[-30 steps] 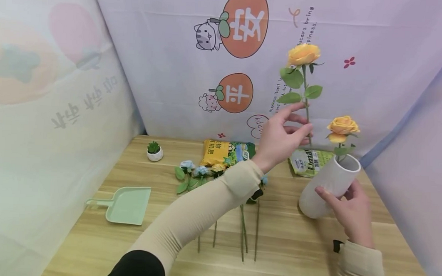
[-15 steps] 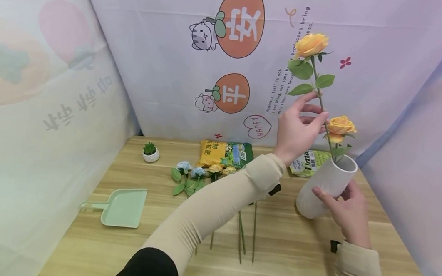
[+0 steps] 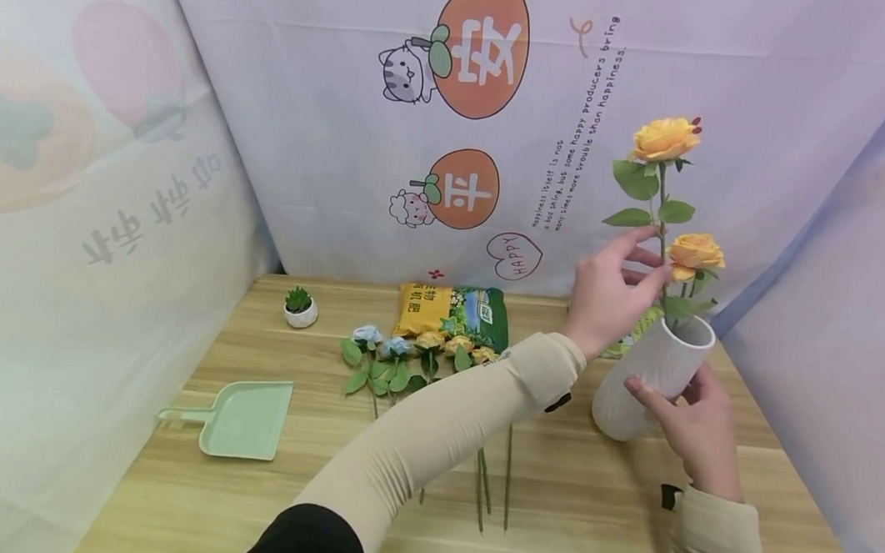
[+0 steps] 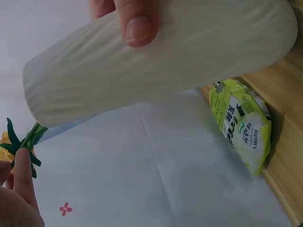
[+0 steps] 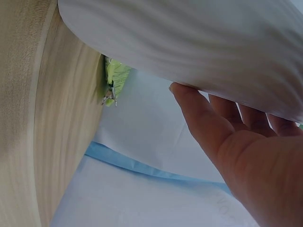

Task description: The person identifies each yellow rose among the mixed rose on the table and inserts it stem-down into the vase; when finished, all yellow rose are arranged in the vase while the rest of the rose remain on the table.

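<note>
Head view bright, evenly lit; wrist views dimmer, greyer.
Soft shadow on bench (image 3: 573, 500) beside right sleeve (image 3: 717, 533); vase (image 5: 189, 42) shaded grey underneath in right wrist view.

Left fingers (image 3: 648, 286) pinching, right fingers (image 5: 196, 111) curved

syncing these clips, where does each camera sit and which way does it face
Head: on the head, facing forward and down at the table; both sleeves, the left hand and right hand show.
Left wrist: on that wrist, facing the vase and the cloth beyond; left fingers at lower left, right thumb at top.
Right wrist: on that wrist, facing the vase up close; part of the right hand shows.
Shared: both wrist views include the vase and green bag.
</note>
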`<action>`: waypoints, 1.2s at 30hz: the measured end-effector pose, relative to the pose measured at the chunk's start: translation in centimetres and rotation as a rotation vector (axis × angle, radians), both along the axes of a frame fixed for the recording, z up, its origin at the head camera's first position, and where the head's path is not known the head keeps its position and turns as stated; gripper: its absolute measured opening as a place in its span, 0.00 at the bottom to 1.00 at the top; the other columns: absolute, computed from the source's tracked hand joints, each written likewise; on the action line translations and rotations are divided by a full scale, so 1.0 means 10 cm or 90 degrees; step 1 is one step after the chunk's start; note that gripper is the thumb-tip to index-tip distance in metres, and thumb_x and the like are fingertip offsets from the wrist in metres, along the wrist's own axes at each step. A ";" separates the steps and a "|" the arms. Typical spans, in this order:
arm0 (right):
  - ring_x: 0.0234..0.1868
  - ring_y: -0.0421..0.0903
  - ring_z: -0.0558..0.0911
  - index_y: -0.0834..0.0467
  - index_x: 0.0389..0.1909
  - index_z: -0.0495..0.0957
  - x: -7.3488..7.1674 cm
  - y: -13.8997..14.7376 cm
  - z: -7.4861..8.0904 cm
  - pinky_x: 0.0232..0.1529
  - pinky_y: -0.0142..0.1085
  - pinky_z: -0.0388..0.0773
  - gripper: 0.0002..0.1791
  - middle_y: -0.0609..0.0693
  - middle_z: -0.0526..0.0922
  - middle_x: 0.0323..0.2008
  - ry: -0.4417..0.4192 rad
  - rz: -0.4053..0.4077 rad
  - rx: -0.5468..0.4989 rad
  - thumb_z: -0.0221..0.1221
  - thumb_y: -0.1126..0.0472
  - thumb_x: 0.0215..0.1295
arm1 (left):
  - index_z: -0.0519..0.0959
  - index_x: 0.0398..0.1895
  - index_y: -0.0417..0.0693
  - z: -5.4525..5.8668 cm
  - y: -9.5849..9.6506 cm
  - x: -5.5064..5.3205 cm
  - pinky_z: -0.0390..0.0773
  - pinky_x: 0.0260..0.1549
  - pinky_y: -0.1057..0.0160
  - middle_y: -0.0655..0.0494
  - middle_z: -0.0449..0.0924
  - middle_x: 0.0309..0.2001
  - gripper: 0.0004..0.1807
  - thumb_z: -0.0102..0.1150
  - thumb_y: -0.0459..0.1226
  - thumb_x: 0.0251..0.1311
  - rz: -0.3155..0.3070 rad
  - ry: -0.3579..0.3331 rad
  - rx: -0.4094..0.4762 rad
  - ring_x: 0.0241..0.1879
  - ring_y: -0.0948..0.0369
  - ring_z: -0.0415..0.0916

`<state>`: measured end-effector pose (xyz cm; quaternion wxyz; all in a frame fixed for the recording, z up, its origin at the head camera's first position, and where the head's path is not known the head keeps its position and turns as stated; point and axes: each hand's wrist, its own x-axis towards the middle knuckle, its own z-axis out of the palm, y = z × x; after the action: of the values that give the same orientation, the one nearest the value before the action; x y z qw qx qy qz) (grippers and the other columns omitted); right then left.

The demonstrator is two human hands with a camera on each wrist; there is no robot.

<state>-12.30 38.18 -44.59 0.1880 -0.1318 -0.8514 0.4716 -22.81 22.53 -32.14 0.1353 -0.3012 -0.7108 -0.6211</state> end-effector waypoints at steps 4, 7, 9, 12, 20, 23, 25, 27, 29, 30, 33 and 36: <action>0.59 0.42 0.78 0.55 0.74 0.72 0.01 0.00 0.00 0.46 0.23 0.77 0.41 0.55 0.79 0.64 0.004 0.006 0.004 0.78 0.48 0.64 | 0.80 0.70 0.51 -0.07 0.03 0.04 0.81 0.36 0.81 0.58 0.91 0.44 0.25 0.71 0.35 0.71 -0.006 0.006 -0.031 0.32 0.78 0.84; 0.61 0.45 0.78 0.54 0.75 0.71 0.02 0.01 0.00 0.46 0.24 0.76 0.42 0.56 0.78 0.66 0.001 0.010 0.013 0.78 0.47 0.64 | 0.80 0.70 0.49 -0.13 0.05 0.06 0.81 0.36 0.82 0.57 0.92 0.43 0.26 0.71 0.34 0.71 -0.013 0.015 -0.053 0.32 0.79 0.84; 0.63 0.49 0.79 0.54 0.76 0.71 0.02 0.02 0.00 0.45 0.23 0.76 0.43 0.57 0.78 0.67 0.001 0.013 0.013 0.78 0.48 0.64 | 0.81 0.70 0.49 -0.16 0.05 0.07 0.80 0.37 0.82 0.57 0.92 0.43 0.26 0.71 0.34 0.70 -0.016 0.022 -0.069 0.32 0.80 0.83; 0.66 0.58 0.78 0.54 0.77 0.69 0.03 0.02 0.00 0.46 0.24 0.76 0.44 0.59 0.77 0.68 -0.001 0.019 0.012 0.77 0.48 0.65 | 0.82 0.70 0.49 -0.20 0.05 0.09 0.80 0.37 0.83 0.59 0.92 0.42 0.25 0.72 0.35 0.70 -0.017 0.028 -0.092 0.32 0.82 0.82; 0.63 0.53 0.78 0.55 0.77 0.69 0.05 0.01 0.01 0.45 0.24 0.76 0.44 0.58 0.77 0.68 -0.005 0.017 0.018 0.77 0.46 0.65 | 0.86 0.62 0.52 -0.30 0.03 0.11 0.78 0.35 0.83 0.62 0.92 0.41 0.19 0.72 0.38 0.70 -0.008 0.016 -0.127 0.30 0.84 0.79; 0.61 0.49 0.78 0.56 0.76 0.70 0.05 0.01 0.01 0.44 0.23 0.76 0.44 0.58 0.77 0.67 0.003 0.016 0.022 0.77 0.47 0.65 | 0.87 0.60 0.52 -0.33 0.03 0.12 0.79 0.34 0.83 0.63 0.92 0.42 0.16 0.71 0.39 0.71 -0.004 0.009 -0.130 0.30 0.84 0.79; 0.62 0.50 0.78 0.56 0.77 0.70 0.04 0.02 0.00 0.44 0.23 0.76 0.44 0.58 0.77 0.67 0.005 0.017 0.021 0.78 0.48 0.65 | 0.88 0.59 0.52 -0.34 0.03 0.12 0.79 0.33 0.83 0.64 0.92 0.42 0.15 0.70 0.41 0.72 0.001 0.009 -0.131 0.30 0.84 0.79; 0.62 0.51 0.78 0.56 0.77 0.69 0.04 0.02 0.00 0.44 0.23 0.76 0.44 0.58 0.77 0.67 0.003 0.015 0.024 0.78 0.47 0.65 | 0.89 0.58 0.53 -0.35 0.03 0.12 0.79 0.33 0.83 0.65 0.92 0.43 0.14 0.69 0.44 0.74 0.003 0.007 -0.133 0.31 0.84 0.79; 0.62 0.51 0.78 0.56 0.77 0.69 0.03 0.03 -0.01 0.44 0.23 0.75 0.44 0.58 0.77 0.68 0.002 0.014 0.024 0.78 0.47 0.65 | 0.90 0.56 0.54 -0.36 0.02 0.12 0.79 0.34 0.83 0.66 0.91 0.44 0.14 0.67 0.47 0.75 -0.001 0.000 -0.132 0.32 0.83 0.79; 0.62 0.50 0.78 0.56 0.77 0.69 0.03 0.03 -0.01 0.45 0.23 0.75 0.45 0.57 0.77 0.68 0.001 0.014 0.024 0.78 0.48 0.65 | 0.90 0.55 0.54 -0.36 0.01 0.13 0.79 0.34 0.83 0.67 0.91 0.45 0.14 0.66 0.49 0.76 -0.003 -0.006 -0.133 0.33 0.83 0.79; 0.61 0.46 0.78 0.56 0.77 0.69 0.03 0.03 -0.01 0.45 0.23 0.75 0.44 0.57 0.77 0.67 0.002 0.014 0.023 0.77 0.48 0.65 | 0.91 0.53 0.56 -0.37 -0.01 0.14 0.79 0.35 0.82 0.70 0.90 0.47 0.15 0.64 0.52 0.77 -0.006 -0.016 -0.144 0.34 0.83 0.79; 0.60 0.42 0.77 0.56 0.77 0.69 0.02 0.04 -0.02 0.45 0.23 0.75 0.44 0.55 0.77 0.67 0.004 0.015 0.021 0.78 0.49 0.65 | 0.92 0.52 0.57 -0.37 -0.02 0.15 0.78 0.34 0.82 0.71 0.90 0.46 0.16 0.63 0.53 0.77 -0.002 -0.018 -0.159 0.33 0.83 0.78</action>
<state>-12.07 38.54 -44.78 0.1874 -0.1170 -0.8599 0.4601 -21.29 22.34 -35.84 0.0859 -0.3080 -0.7838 -0.5323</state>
